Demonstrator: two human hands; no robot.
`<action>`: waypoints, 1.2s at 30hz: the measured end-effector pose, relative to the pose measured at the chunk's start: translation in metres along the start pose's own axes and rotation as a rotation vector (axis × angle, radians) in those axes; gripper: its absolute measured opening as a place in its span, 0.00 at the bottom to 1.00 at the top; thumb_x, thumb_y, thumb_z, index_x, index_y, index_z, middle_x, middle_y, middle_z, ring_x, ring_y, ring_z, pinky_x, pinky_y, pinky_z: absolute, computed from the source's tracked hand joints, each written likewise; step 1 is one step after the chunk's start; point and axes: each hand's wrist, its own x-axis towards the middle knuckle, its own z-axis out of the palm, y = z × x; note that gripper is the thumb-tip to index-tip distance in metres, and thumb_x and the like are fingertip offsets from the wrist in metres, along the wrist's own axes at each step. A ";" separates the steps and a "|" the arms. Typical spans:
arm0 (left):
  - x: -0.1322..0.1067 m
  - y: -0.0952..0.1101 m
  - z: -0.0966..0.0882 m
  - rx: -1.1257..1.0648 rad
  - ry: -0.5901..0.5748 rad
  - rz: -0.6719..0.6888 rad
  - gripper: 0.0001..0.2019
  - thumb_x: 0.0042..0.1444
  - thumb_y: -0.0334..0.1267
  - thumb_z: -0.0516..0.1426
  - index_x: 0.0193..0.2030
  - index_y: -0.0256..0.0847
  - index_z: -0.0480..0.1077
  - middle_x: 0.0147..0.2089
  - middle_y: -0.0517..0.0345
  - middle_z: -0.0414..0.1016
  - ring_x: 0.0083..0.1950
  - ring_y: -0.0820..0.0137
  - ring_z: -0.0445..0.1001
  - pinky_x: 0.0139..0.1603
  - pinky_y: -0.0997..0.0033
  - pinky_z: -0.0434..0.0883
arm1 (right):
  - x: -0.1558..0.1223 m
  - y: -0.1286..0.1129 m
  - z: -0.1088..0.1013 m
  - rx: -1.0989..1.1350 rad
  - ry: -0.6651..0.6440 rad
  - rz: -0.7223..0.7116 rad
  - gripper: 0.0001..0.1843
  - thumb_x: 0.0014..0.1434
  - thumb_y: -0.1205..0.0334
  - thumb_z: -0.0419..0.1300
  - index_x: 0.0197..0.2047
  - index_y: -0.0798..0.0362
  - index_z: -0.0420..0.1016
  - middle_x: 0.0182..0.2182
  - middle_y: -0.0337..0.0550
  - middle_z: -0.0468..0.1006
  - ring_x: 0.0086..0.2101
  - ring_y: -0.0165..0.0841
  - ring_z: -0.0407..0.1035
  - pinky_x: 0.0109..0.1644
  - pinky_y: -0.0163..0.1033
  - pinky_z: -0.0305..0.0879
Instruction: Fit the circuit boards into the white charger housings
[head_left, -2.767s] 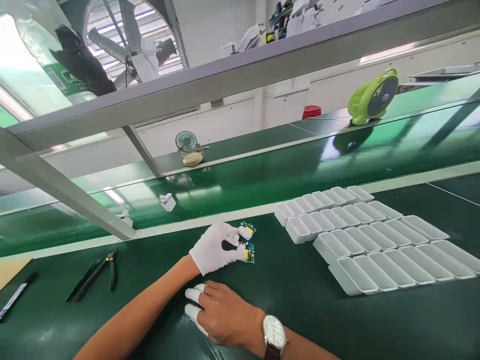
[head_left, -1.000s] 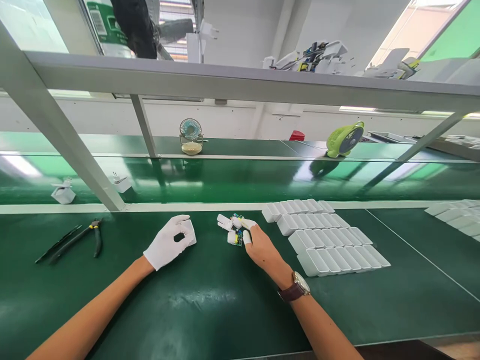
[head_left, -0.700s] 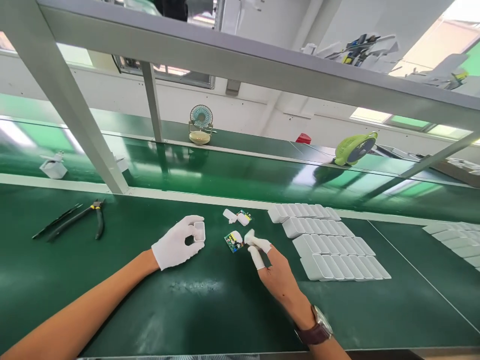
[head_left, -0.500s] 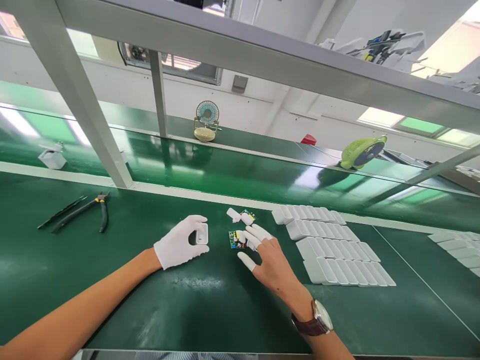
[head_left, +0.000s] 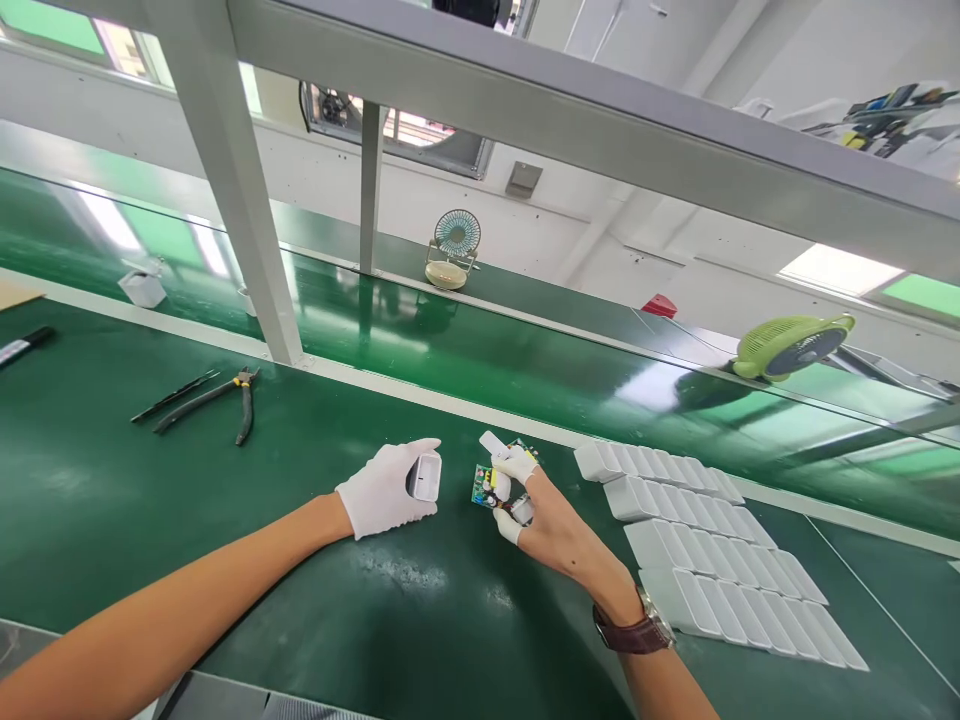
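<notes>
My left hand (head_left: 386,490), in a white glove, grips a small white plastic housing (head_left: 426,476) with its open end facing me, just above the green bench mat (head_left: 225,520). My right hand (head_left: 541,515), bare with white finger cots and a wristwatch, pinches a small green circuit board (head_left: 489,487) with a white part on it, a little right of the housing. Just behind my right fingers lies another board with a white piece (head_left: 501,447) on the mat.
Rows of white plastic housings (head_left: 705,540) lie on the mat to the right. Pliers (head_left: 238,402) and tweezers (head_left: 174,394) rest at the left, a marker (head_left: 22,345) at the far left. Beyond a white rail runs a green conveyor (head_left: 525,370) carrying a white adapter (head_left: 142,288); two small fans (head_left: 454,250) stand behind.
My right hand has closed on the nearer circuit board and lifted it off the mat. My left hand keeps the housing. The view has shifted, so everything sits further right.
</notes>
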 end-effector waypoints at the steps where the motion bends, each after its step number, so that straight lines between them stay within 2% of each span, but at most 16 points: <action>1: 0.000 0.000 0.000 -0.001 0.007 0.010 0.39 0.45 0.39 0.68 0.65 0.50 0.63 0.51 0.53 0.77 0.53 0.54 0.76 0.49 0.58 0.75 | 0.004 -0.005 0.001 0.059 0.017 -0.007 0.30 0.57 0.70 0.57 0.62 0.49 0.64 0.49 0.50 0.74 0.29 0.32 0.69 0.32 0.40 0.75; 4: -0.001 -0.002 0.002 0.006 0.032 0.072 0.36 0.44 0.38 0.68 0.63 0.49 0.65 0.51 0.52 0.77 0.54 0.54 0.75 0.53 0.55 0.74 | 0.016 -0.015 0.007 0.174 0.067 -0.053 0.29 0.57 0.70 0.56 0.62 0.46 0.64 0.51 0.49 0.73 0.36 0.35 0.73 0.35 0.40 0.76; 9: -0.002 -0.011 0.008 -0.029 0.092 0.195 0.41 0.46 0.35 0.68 0.68 0.47 0.59 0.56 0.48 0.74 0.54 0.56 0.75 0.55 0.54 0.74 | 0.022 -0.017 0.029 0.300 0.167 -0.070 0.31 0.60 0.66 0.58 0.66 0.47 0.59 0.42 0.44 0.77 0.41 0.37 0.76 0.42 0.42 0.78; 13: -0.002 -0.016 0.013 -0.027 0.130 0.236 0.47 0.47 0.34 0.68 0.72 0.49 0.51 0.58 0.45 0.72 0.55 0.55 0.74 0.56 0.53 0.74 | 0.014 -0.012 0.034 0.144 0.329 -0.156 0.24 0.61 0.65 0.59 0.61 0.45 0.66 0.48 0.46 0.76 0.46 0.42 0.75 0.51 0.51 0.76; 17: -0.002 -0.017 0.015 0.023 0.132 0.274 0.48 0.47 0.33 0.67 0.72 0.50 0.49 0.57 0.45 0.71 0.55 0.54 0.73 0.53 0.52 0.75 | 0.007 -0.011 0.030 0.038 0.406 -0.288 0.29 0.62 0.67 0.61 0.65 0.45 0.63 0.50 0.49 0.74 0.51 0.43 0.73 0.57 0.54 0.73; 21: -0.002 -0.016 0.014 0.062 0.154 0.376 0.45 0.52 0.31 0.63 0.73 0.49 0.47 0.55 0.44 0.72 0.55 0.55 0.73 0.53 0.52 0.75 | 0.003 -0.018 0.029 -0.015 0.371 -0.301 0.31 0.63 0.67 0.61 0.67 0.45 0.60 0.52 0.51 0.74 0.51 0.42 0.74 0.55 0.50 0.76; 24: -0.002 -0.014 0.012 0.075 0.150 0.401 0.45 0.52 0.30 0.63 0.73 0.50 0.45 0.55 0.45 0.72 0.56 0.55 0.73 0.52 0.53 0.75 | 0.002 -0.025 0.029 -0.057 0.307 -0.326 0.32 0.64 0.69 0.59 0.68 0.43 0.59 0.54 0.51 0.73 0.50 0.41 0.74 0.52 0.48 0.77; 30: -0.001 -0.012 0.012 0.077 0.163 0.444 0.47 0.51 0.28 0.62 0.73 0.51 0.45 0.54 0.48 0.74 0.55 0.56 0.73 0.53 0.53 0.74 | 0.001 -0.027 0.032 -0.089 0.261 -0.362 0.34 0.65 0.69 0.58 0.71 0.42 0.54 0.54 0.54 0.72 0.52 0.44 0.72 0.53 0.53 0.77; 36: 0.000 -0.010 0.012 0.082 0.180 0.469 0.42 0.53 0.29 0.60 0.72 0.49 0.47 0.53 0.49 0.74 0.54 0.57 0.72 0.53 0.53 0.74 | 0.003 -0.022 0.035 -0.118 0.204 -0.362 0.29 0.67 0.69 0.56 0.69 0.48 0.58 0.53 0.55 0.72 0.53 0.44 0.71 0.54 0.53 0.75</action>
